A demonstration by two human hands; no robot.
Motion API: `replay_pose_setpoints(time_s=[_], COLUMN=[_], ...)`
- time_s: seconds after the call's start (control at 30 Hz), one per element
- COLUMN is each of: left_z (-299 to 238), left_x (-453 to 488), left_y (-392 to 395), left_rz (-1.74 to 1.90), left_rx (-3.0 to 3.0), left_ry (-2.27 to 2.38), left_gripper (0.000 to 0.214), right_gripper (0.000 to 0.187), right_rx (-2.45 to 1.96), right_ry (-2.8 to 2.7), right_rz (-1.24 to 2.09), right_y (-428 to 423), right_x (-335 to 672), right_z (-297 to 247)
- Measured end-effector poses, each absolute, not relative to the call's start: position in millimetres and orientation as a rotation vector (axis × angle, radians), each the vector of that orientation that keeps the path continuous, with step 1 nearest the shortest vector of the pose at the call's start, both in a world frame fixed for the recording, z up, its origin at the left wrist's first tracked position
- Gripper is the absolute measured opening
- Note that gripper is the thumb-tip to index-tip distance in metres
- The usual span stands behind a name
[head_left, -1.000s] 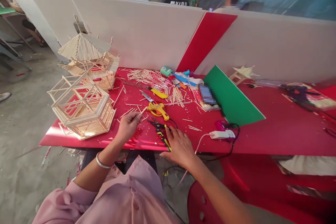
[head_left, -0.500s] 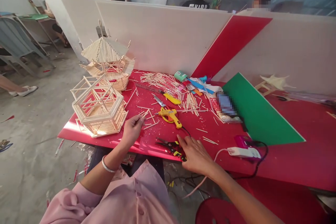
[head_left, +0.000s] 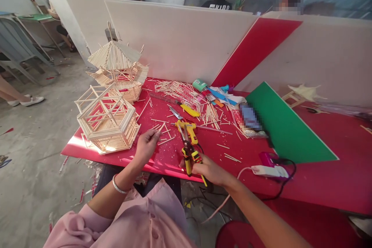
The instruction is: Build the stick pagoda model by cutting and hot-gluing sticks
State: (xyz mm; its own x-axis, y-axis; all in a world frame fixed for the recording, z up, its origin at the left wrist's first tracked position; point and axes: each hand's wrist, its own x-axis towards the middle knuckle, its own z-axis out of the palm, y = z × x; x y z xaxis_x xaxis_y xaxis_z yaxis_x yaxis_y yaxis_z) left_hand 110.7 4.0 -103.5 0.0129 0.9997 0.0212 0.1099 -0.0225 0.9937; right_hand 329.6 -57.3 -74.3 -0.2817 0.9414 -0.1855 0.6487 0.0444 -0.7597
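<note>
My right hand [head_left: 209,170] is closed round the yellow-and-black handles of a pair of cutters [head_left: 187,148], lifted off the red table [head_left: 319,186] with the blades pointing away from me. My left hand [head_left: 147,145] pinches a short wooden stick [head_left: 160,128] near the table's front edge. Beside it on the left stands a hexagonal frame of sticks [head_left: 107,119]. A yellow glue gun [head_left: 188,129] lies just beyond the cutters' tips.
A roofed stick model [head_left: 118,70] stands at the back left. Loose sticks [head_left: 180,90], a yellow-handled knife [head_left: 186,109], a green board [head_left: 286,128] and a white power strip [head_left: 269,170] lie on the table. White and red panels wall the back. People stand behind them.
My right hand has closed on the cutters that lay flat by the table edge and raised them upright. My left hand has stayed in place with its stick.
</note>
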Motion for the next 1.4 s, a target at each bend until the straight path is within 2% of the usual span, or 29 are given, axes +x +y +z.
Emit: replay_pose_setpoints(time_s=[0.1,0.23,0.33,0.5,0.9,1.17,1.33,1.4], left_z=[-100,-96,-98,-101,-95,-93,-90,-91], left_x=[111,112,112,113,109,107,108,108], left_y=[2,-1,-3,-5,-8,-5,-5,-6], left_rz=[1.151,1.144,1.133,1.15,1.172,0.986,0.973,0.972], left_rx=[1.353,1.401,1.396,1.41,1.405,1.026,0.913,0.899], left_ry=[1.27,1.278,1.288,1.316,1.269,1.047,0.977,0.976], left_gripper=[0.035,0.031,0.026,0.025,0.021,0.038,0.044,0.044], right_gripper=[0.05,0.066,0.071,0.063,0.044,0.058,0.041,0.04], right_rx=[-1.661,-1.808,-1.823,-1.822,-1.735,-1.701,-1.691,-1.693], right_ry=[-2.082,-2.238,-2.33,-2.369,-2.301,-2.344,-2.321,-2.32], right_rz=[1.023,0.749,0.659,0.563,0.605,0.628,0.677,0.684], right_y=[-50,-39,-33,-28,-23,-25,-28,-28], right_x=[315,302,297,292,294,302,298,298], right_z=[-80,-81,-75,-70,-83,-88,-82,-83])
